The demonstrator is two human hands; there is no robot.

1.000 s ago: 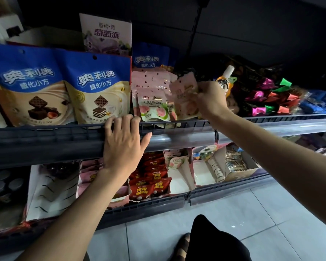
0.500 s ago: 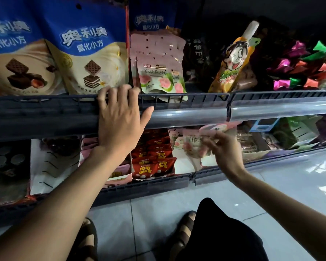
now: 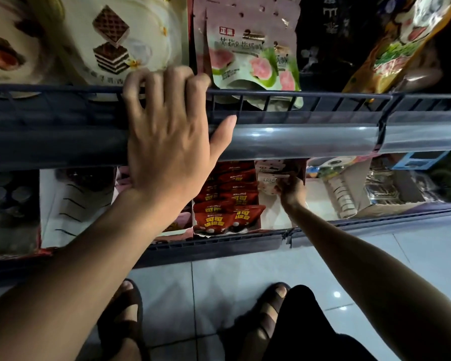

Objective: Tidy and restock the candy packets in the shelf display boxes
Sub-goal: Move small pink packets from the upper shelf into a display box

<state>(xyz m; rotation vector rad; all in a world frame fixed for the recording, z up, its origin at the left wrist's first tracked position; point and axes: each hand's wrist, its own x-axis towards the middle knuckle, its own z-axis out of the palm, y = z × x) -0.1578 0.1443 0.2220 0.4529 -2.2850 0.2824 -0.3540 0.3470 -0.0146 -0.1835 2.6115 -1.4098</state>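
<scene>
1. The shelf rail [image 3: 310, 105] was a dark plastic lattice with a glossy, curved clear strip under it. Behind it stood flat, shiny guava pouches [image 3: 248, 56] and a smooth cream wafer bag [image 3: 115, 40].
2. On the lower shelf, a white cardboard display box [image 3: 274, 217] sat just beside a row of overlapping glossy red packets [image 3: 227, 217].
3. Half a second earlier the right hand [image 3: 292, 191] had held the pink packet [image 3: 268, 178] at the front lip of the lower shelf. By now it had reached deeper, under the upper shelf and into the white box. The left hand [image 3: 167, 142] had stayed on the rail.
4. The pink packet stood roughly upright at the back of the display box, to the left of the right hand. The fingertips pinched its right edge, and its upper part was hidden in shadow under the shelf.
5. The left hand's four fingers were curled together over the rail's top bar. The thumb lay straight along the rail's front, apart from them.
</scene>
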